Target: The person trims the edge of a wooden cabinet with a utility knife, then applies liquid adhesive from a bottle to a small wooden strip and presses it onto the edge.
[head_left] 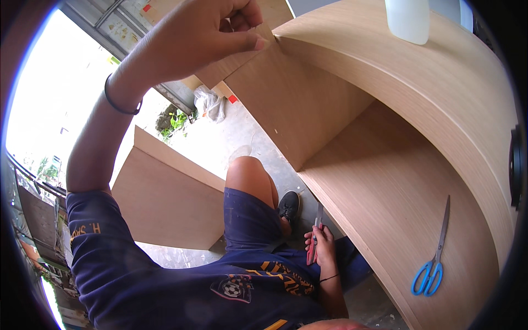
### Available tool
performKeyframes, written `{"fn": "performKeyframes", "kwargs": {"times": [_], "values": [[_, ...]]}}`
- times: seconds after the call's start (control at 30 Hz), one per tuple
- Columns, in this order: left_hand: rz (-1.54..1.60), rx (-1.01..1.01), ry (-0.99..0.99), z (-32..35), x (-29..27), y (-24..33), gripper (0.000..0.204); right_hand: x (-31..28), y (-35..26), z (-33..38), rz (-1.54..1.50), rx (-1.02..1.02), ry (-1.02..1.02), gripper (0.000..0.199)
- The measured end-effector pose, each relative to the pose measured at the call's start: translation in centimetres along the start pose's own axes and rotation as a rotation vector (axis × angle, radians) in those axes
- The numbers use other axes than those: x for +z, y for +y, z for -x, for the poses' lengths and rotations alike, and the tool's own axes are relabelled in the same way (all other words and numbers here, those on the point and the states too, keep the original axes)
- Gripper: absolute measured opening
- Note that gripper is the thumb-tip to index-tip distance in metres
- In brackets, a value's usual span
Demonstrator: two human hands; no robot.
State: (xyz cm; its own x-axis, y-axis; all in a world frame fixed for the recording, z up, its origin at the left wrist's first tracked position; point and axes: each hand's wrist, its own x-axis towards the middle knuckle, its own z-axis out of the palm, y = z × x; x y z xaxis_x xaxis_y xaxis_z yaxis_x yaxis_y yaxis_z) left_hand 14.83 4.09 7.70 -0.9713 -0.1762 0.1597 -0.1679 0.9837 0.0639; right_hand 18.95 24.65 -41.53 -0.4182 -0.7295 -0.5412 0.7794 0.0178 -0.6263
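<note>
My left hand is raised at the top, with its fingers curled and its thumb pressed in beside the corner of a wood-coloured panel. Whatever it pinches, if anything, is too small to make out. Low in the middle, my right hand is closed around a red utility knife, whose blade points up and away from me. The knife is close to the front edge of the cabinet's lower board. Blue-handled scissors lie on that board, blades pointing away.
A curved wood-coloured top arches above the board and bears a whitish bottle. To my left stands a separate wooden panel piece. A clear plastic bag lies on the concrete floor near some greenery.
</note>
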Motion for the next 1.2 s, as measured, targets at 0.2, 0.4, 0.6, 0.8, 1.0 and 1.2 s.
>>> {"fn": "performKeyframes", "kwargs": {"times": [0.2, 0.4, 0.6, 0.8, 1.0, 1.2], "values": [[0.044, -0.119, 0.056, 0.3, 0.6, 1.7, 0.022, -0.1, 0.0, 0.0, -0.005, 0.009, -0.003, 0.016], [-0.068, -0.073, 0.144, 0.4, 1.3, 0.6, 0.021, 0.0, 0.1, 0.0, -0.004, 0.0, -0.003, 0.017], [-0.007, -0.073, 0.16, 0.3, 1.8, 0.7, 0.02, 0.1, 0.0, 0.1, -0.001, -0.005, 0.001, 0.018], [-0.025, -0.112, 0.144, 0.1, 1.7, 0.8, 0.02, 0.0, 0.2, -0.1, 0.017, -0.011, -0.005, 0.018], [-0.028, -0.077, 0.16, 0.0, 1.9, 0.6, 0.022, -0.2, 0.5, -0.2, 0.032, -0.007, -0.017, 0.02], [-0.15, -0.11, 0.098, 0.0, 1.8, 0.6, 0.022, -0.1, 0.3, 0.0, 0.02, -0.014, -0.01, 0.019]]}}
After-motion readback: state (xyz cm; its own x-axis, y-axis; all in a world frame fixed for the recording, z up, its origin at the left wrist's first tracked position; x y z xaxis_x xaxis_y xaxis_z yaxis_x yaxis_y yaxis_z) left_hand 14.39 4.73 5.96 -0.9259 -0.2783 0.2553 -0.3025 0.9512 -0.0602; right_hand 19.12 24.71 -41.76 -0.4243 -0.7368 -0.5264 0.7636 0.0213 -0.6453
